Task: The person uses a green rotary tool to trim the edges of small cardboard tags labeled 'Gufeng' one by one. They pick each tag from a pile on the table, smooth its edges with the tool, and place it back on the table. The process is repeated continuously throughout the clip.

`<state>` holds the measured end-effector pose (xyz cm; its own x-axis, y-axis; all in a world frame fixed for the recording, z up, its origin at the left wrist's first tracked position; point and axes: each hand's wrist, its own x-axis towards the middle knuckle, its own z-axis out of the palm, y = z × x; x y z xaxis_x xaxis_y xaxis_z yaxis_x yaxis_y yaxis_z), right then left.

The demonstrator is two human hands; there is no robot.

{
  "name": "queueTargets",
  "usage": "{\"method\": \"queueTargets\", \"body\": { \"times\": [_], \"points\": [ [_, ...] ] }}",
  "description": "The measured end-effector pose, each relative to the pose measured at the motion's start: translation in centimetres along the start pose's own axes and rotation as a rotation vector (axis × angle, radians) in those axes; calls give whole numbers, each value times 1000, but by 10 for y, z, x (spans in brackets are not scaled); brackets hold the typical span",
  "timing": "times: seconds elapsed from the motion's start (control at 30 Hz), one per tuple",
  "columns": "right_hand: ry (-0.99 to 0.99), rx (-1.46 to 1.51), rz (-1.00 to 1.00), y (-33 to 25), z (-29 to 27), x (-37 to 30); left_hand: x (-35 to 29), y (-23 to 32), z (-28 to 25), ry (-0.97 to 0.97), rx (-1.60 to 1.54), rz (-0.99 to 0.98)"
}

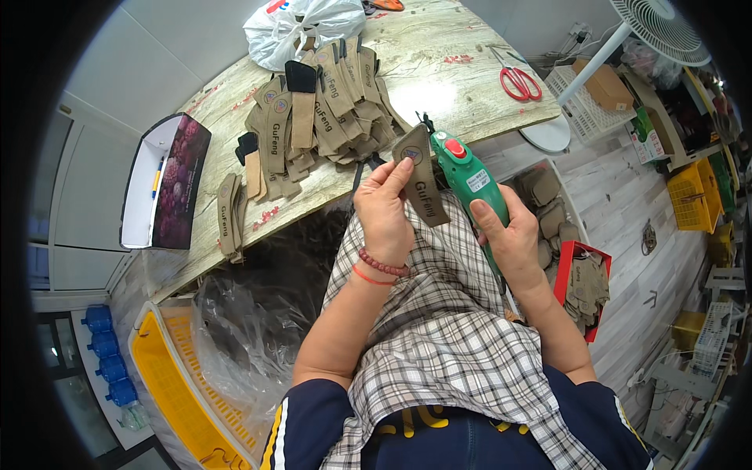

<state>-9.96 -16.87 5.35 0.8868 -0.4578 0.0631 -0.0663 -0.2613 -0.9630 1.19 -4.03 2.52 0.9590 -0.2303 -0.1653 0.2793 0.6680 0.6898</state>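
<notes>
Bench (423,39) has a big heap of tan strips (337,102) on it. Right hand (513,235) is wrapped around a green handheld tool (470,176), its head aimed away from the body and a bit left (red button (453,148) facing up). Left hand (384,207) pinches a single strip (427,196) just beside that head, long axis roughly parallel to the tool's.
</notes>
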Motion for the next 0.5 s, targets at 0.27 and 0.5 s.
{"method": "queueTargets", "body": {
  "times": [0.27, 0.5],
  "points": [
    [-8, -59, -45, 7, -6, -1, 13, 18, -12, -59, 168, 76],
    [-45, -96, -51, 6, -10, -2, 23, 39, -20, -156, 386, 49]
  ]
}}
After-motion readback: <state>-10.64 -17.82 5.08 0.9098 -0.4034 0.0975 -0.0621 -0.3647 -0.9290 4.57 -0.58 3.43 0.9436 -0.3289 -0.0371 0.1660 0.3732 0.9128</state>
